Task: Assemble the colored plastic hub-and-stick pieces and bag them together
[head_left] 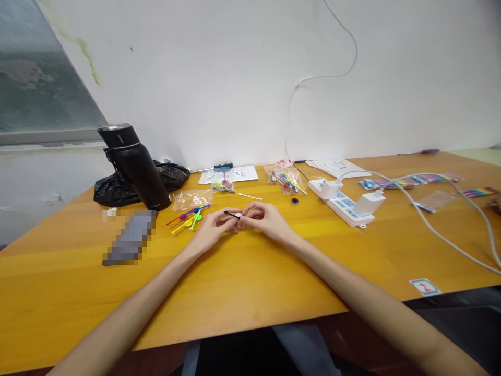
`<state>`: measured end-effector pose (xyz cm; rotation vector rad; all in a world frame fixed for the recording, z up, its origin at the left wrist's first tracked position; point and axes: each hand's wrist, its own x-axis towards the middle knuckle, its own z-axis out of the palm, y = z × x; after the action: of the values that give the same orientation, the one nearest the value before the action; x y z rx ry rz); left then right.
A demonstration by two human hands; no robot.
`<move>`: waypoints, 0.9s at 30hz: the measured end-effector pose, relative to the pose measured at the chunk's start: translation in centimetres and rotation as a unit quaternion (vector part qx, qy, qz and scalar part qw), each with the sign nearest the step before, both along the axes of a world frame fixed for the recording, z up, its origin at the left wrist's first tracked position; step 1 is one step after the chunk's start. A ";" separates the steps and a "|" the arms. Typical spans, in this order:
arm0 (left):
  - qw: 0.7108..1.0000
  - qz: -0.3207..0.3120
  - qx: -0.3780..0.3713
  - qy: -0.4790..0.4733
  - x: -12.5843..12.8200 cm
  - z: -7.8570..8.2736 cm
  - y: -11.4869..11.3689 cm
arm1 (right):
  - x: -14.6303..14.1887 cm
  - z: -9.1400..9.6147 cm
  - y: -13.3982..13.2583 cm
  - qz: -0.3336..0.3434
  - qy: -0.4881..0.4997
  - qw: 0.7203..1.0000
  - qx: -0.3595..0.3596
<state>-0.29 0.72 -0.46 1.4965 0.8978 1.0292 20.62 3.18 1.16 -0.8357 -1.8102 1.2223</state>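
Observation:
My left hand (214,228) and my right hand (264,219) meet over the middle of the orange table (250,282), fingers pinched together. Between them they hold a small black clock hand (230,213) with a white part at its base. Left of my left hand lie loose coloured clock hands (188,218), red, blue, yellow and green. An empty clear bag (192,199) lies just behind them.
A black flask (135,166) stands at the back left beside a black bag (117,188). Packets of coloured parts (285,180) and papers (235,174) lie along the wall. A white power strip (344,204) with plugs and cables runs right. A blurred dark object (129,237) lies left.

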 end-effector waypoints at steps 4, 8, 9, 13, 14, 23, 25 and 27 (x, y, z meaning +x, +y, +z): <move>1.000 0.004 0.007 0.008 0.0 0.1 -0.1 | 0.0 0.0 0.0 -0.004 -0.001 1.000 0.002; 1.000 0.003 0.005 0.011 0.0 0.2 -0.1 | 0.0 -0.3 0.3 -0.010 -0.001 1.000 0.004; 1.000 0.004 0.005 0.014 0.1 0.2 -0.2 | 0.0 -0.3 0.3 -0.010 -0.001 1.000 0.002; 1.000 0.006 0.002 0.024 0.1 0.2 -0.3 | 0.0 -0.3 0.3 -0.009 -0.008 1.000 -0.005; 1.000 0.006 -0.001 0.025 0.1 0.2 -0.3 | 0.0 -0.3 0.2 -0.010 -0.013 1.000 -0.004; 0.999 0.022 -0.005 0.043 0.2 0.4 -0.5 | 0.0 -0.6 -0.3 -0.025 -0.075 0.997 0.026; 0.998 0.029 0.001 0.047 0.2 0.4 -0.5 | 0.0 -0.6 -0.3 -0.025 -0.100 0.993 0.050; 0.998 0.035 0.015 0.045 0.2 0.4 -0.5 | -0.1 -0.6 -0.4 -0.016 -0.123 0.990 0.068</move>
<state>-0.05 0.24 -0.04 1.5551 1.0079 1.0369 20.52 2.82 0.59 -0.9672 -2.0437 0.9964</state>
